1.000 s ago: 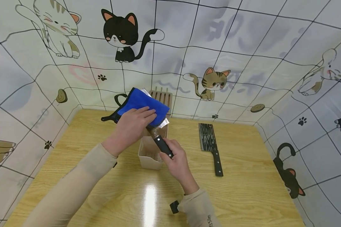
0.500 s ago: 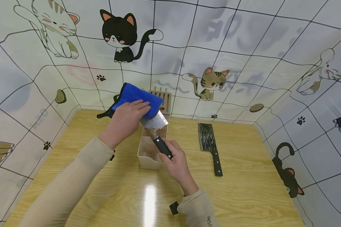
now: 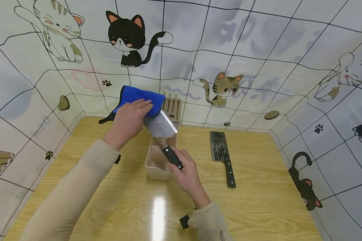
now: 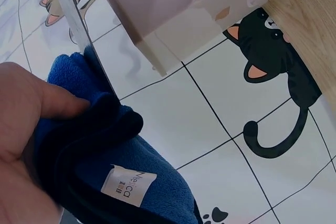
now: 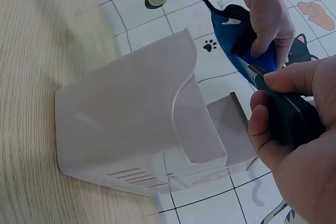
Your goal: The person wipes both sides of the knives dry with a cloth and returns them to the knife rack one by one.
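Widest of all is the white wall covering [image 3: 181,60], gridded in black lines and printed with cartoon cats and paw prints, rising behind and on both sides. Below it spreads my wood-grain bench [image 3: 253,201]. My arms reach in over it in beige sleeves [image 3: 75,187]. Near the middle of the bench stands a pale, open-topped holder [image 3: 160,172], with low slits along one side; a slotted panel [image 3: 172,113] shows at its far end, against the wall.

Over the holder I have a broad knife [image 3: 160,125], tilted, its bare metal blade pointing away and to the left. Off to the right a dark striped cleaver [image 3: 224,155] lies flat on the bench, its black riveted handle toward me. A blue cloth [image 3: 138,93] with black edging is folded over the far end of the knife's blade, a black tip sticking out to the left.

My left grip [image 3: 129,118] pinches the cloth about the blade, thumb on one face, fingers on the other. My right grip [image 3: 187,172] is curled round the knife's black handle [image 3: 172,156]. Smallest is a white printed label [image 4: 128,186] on the cloth.
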`<act>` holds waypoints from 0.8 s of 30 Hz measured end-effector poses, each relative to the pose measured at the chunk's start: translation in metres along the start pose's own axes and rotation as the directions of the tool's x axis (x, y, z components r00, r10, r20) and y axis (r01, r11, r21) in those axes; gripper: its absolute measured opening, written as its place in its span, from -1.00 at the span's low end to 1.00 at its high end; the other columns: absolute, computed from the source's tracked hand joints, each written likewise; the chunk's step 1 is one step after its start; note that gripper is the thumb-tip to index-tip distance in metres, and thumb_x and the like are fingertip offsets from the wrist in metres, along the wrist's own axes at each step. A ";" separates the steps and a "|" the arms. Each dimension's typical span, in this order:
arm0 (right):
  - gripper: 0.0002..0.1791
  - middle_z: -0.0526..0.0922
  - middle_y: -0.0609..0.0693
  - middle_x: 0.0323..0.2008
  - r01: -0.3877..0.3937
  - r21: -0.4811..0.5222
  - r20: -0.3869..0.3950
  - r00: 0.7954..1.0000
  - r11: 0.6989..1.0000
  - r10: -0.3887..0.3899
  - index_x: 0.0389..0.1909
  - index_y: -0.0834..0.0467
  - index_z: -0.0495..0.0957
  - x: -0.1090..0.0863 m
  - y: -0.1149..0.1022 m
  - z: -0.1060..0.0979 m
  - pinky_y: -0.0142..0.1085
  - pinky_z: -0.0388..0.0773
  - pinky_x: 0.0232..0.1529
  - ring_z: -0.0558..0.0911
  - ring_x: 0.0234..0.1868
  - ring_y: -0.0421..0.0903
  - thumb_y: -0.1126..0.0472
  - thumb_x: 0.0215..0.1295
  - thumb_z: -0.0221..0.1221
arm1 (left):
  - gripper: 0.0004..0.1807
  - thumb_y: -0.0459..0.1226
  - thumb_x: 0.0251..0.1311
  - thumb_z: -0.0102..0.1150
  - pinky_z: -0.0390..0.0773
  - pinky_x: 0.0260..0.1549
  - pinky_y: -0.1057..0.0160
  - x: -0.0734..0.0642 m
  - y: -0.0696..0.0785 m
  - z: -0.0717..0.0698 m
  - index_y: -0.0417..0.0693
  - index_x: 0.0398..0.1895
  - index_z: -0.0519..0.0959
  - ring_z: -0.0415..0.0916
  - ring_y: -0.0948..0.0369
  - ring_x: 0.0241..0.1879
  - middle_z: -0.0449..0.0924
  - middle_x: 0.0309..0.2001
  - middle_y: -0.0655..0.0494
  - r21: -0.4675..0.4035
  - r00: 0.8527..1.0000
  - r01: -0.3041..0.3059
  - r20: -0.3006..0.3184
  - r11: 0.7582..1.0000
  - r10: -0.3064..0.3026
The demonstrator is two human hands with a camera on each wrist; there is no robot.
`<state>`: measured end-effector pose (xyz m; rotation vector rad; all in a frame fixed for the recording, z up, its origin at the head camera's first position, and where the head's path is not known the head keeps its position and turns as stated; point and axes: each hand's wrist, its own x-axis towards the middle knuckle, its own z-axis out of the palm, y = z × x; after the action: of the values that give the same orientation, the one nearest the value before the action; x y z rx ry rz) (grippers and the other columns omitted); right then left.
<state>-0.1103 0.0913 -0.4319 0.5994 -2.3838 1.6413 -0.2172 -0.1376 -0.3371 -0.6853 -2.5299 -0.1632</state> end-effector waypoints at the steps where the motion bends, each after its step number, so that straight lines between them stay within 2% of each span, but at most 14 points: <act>1: -0.48 0.61 0.19 -0.10 0.000 -0.001 0.000 1.000 1.000 0.000 0.31 0.29 0.56 0.000 0.001 0.000 -0.39 0.47 -0.35 0.49 -0.26 -0.05 0.47 0.30 0.27 | -0.47 -0.63 0.13 0.09 0.63 0.15 -0.11 0.000 -0.001 0.001 -0.24 0.19 0.67 0.59 -0.11 0.25 0.66 0.22 -0.12 -0.006 1.000 0.007 -0.005 1.000 -0.007; 6: -0.48 0.61 0.19 -0.10 -0.006 -0.002 0.002 1.000 1.000 0.006 0.31 0.29 0.55 -0.002 0.002 0.001 -0.39 0.46 -0.38 0.49 -0.28 -0.08 0.45 0.31 0.27 | -0.45 -0.64 0.12 0.07 0.62 0.16 -0.12 -0.002 -0.004 0.004 -0.26 0.20 0.66 0.59 -0.13 0.23 0.64 0.23 -0.15 -0.032 1.000 0.021 -0.015 0.999 -0.022; 14: -0.49 0.61 0.21 -0.10 0.005 0.006 -0.010 1.000 1.000 -0.005 0.30 0.31 0.56 0.004 0.002 0.001 -0.39 0.49 -0.37 0.51 -0.27 -0.04 0.47 0.31 0.27 | -0.49 -0.61 0.16 0.11 0.64 0.12 -0.15 -0.001 -0.001 0.001 -0.24 0.21 0.66 0.60 -0.11 0.23 0.64 0.24 -0.12 -0.044 1.000 0.006 -0.017 0.999 -0.007; 24: -0.51 0.61 0.21 -0.07 -0.013 0.020 -0.020 1.000 1.000 0.013 0.27 0.32 0.58 0.005 0.002 0.000 -0.38 0.53 -0.35 0.53 -0.25 -0.01 0.48 0.30 0.27 | -0.48 -0.62 0.20 0.12 0.61 0.16 -0.15 -0.005 0.010 -0.001 -0.24 0.23 0.64 0.57 -0.11 0.27 0.61 0.28 -0.13 -0.072 0.999 -0.004 0.037 0.997 0.007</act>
<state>-0.1159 0.0903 -0.4314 0.5690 -2.3644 1.6706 -0.2075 -0.1314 -0.3388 -0.7300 -2.5679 -0.2429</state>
